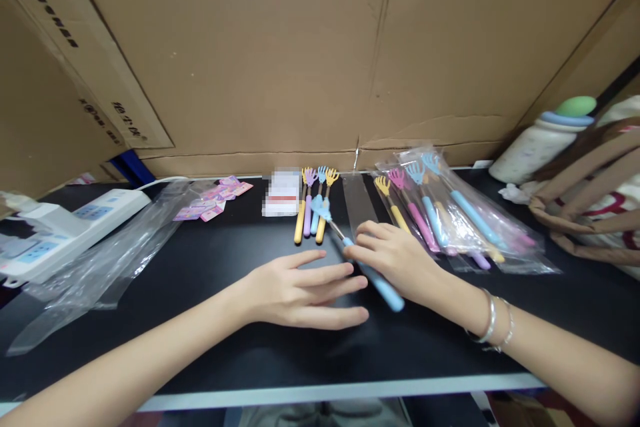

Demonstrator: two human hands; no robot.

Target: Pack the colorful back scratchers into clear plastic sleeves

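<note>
My right hand (393, 257) grips a light-blue back scratcher (384, 288) near the top of its handle. The scratcher slants, its claw head up and left over the handles of several other back scratchers (307, 213) in yellow, purple and blue, which lie side by side. My left hand (305, 290) is open just left of the held handle, fingers stretched out and holding nothing. A flat clear plastic sleeve (358, 199) lies behind my right hand. Farther right are several back scratchers in clear bags (465, 213), in yellow, pink and blue.
At left are a white power strip (107, 217), a pile of clear plastic bags (120, 260) and pink-purple cards (215, 200). A white card with a blurred print (284, 195) lies mid-table. A bottle (537, 147) and a brown-strapped bag (585, 193) stand right. Cardboard (280, 53) walls the back.
</note>
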